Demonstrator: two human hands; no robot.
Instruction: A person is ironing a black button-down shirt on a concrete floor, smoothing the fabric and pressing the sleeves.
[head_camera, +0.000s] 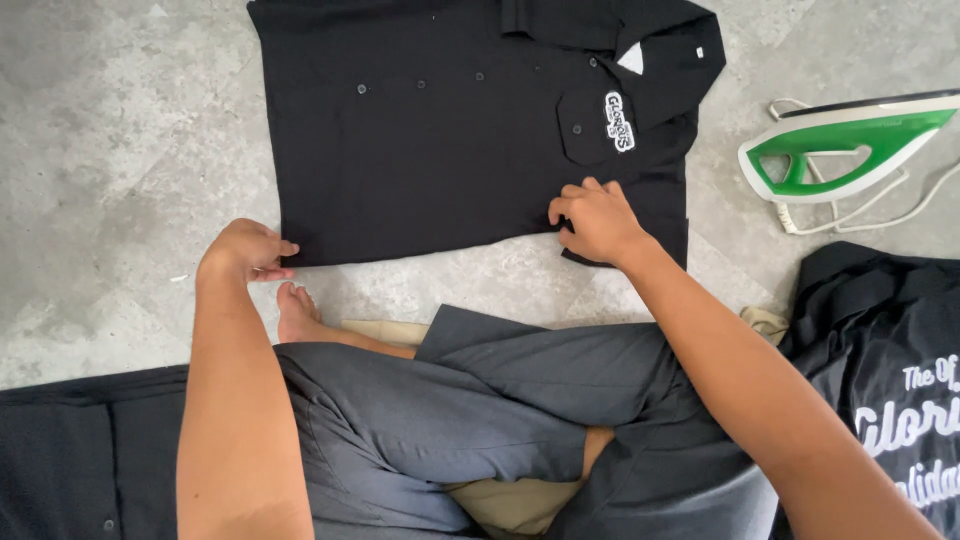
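Note:
A black button-up shirt (440, 140) lies flat on the grey concrete floor (110, 180), folded into a rectangle, with a white patch on its chest pocket (619, 121). My left hand (245, 250) pinches the shirt's near left corner. My right hand (595, 220) grips the shirt's near edge on the right, fingers curled over the fabric. I sit cross-legged in grey trousers (470, 410), a bare foot (297, 315) just below the shirt's edge.
A green and white iron (850, 145) lies on its side at the right, its white cord (880, 210) looped on the floor. Another black garment with white lettering (890, 360) lies at lower right. More dark fabric (80, 450) lies at lower left.

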